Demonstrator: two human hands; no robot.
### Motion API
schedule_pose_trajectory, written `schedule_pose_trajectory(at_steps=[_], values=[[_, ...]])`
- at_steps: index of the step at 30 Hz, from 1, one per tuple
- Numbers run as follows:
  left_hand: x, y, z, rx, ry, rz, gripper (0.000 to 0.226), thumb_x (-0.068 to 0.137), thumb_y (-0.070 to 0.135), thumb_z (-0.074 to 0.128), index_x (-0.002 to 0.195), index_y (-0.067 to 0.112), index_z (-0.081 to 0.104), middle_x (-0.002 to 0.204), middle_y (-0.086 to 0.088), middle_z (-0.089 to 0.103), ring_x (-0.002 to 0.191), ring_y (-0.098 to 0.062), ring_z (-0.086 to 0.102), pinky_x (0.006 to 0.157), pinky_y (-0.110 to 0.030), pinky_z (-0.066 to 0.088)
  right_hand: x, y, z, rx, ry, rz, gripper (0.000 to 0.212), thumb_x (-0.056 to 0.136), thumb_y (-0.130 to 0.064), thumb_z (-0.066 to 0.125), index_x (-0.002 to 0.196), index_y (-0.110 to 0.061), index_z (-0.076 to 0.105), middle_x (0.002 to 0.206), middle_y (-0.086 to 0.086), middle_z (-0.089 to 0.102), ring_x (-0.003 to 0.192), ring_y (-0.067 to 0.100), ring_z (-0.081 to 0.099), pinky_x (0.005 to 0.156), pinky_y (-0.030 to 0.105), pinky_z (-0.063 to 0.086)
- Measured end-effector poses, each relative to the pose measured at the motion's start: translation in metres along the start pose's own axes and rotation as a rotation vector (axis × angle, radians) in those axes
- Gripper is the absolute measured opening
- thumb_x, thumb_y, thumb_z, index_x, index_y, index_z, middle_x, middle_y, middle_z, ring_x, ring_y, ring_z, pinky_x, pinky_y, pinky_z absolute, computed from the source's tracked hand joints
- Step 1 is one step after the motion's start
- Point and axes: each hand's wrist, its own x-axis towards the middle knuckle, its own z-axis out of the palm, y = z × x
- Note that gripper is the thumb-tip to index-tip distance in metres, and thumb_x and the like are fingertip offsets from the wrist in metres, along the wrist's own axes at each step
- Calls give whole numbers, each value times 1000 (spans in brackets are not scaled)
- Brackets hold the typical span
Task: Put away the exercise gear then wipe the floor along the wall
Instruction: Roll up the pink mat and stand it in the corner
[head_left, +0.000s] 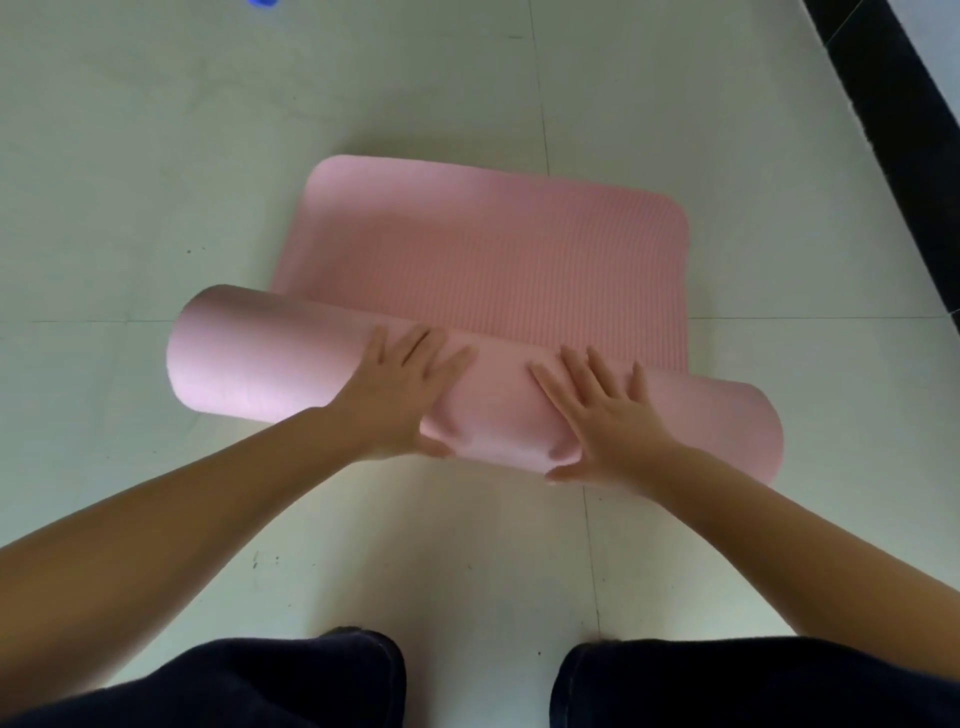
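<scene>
Pale, glossy floor tiles with thin grout lines fill the view, seen from above by a person leaning over them. Nearest the camera, two knees in dark blue trousers frame the bottom edge, and both bare forearms reach forward from there. Just beyond, the pink ribbed foam exercise mat lies on the tiles, its near part wound into a thick roll that runs from left to right across the middle of the view. The left hand lies flat on top of the roll with fingers straight and spread, the thumb tucked under the near side. The right hand presses on the roll just beside it in the same way, fingers splayed, thumb low against the near face. Past the roll, the unrolled part of the mat lies flat, ending in rounded corners. Farther off, a black skirting strip crosses the upper right corner, and a small blue object shows at the top edge.
</scene>
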Motion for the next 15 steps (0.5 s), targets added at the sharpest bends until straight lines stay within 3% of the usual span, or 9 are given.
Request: schedule_pose_trajectory(at_steps=[3, 7, 10, 12, 15], values=[[-1, 6, 4, 135, -45, -13, 115, 76, 67, 57, 146, 23, -24, 157, -16, -10, 146, -31, -7, 112, -60, 4, 8, 5, 2, -47, -23, -3, 123, 72, -65, 65, 140, -34, -33, 158, 14, -17, 145, 39, -8, 110, 65, 8], [3, 4, 0, 160, 34, -6, 109, 76, 60, 59, 150, 22, -12, 153, -16, 11, 140, -32, 15, 108, -56, 17, 14, 13, -1, -50, 83, -72, 111, 70, -58, 62, 149, -36, -11, 148, 9, 27, 129, 33, 35, 100, 46, 35], [-1, 0, 2, 177, 96, 52, 103, 74, 61, 56, 150, 24, -3, 145, -13, 29, 128, -31, 33, 101, -48, 26, 13, 15, -3, -45, 118, -123, 97, 76, -51, 58, 151, -36, -2, 138, 3, 40, 114, 29, 47, 93, 40, 40], [-11, 3, 2, 167, 97, 84, 102, 73, 63, 53, 150, 25, -3, 141, -11, 34, 121, -30, 38, 98, -44, 29, 8, 13, -9, -42, 52, -154, 94, 79, -48, 59, 151, -37, -2, 136, 3, 42, 111, 27, 48, 93, 38, 40], [-38, 15, 3, 103, -40, 131, 104, 75, 70, 47, 149, 27, -12, 138, -10, 33, 116, -28, 37, 99, -40, 28, -5, 6, -16, -4, -125, -219, 99, 78, -49, 65, 150, -39, -3, 131, 3, 44, 111, 27, 49, 92, 36, 41]])
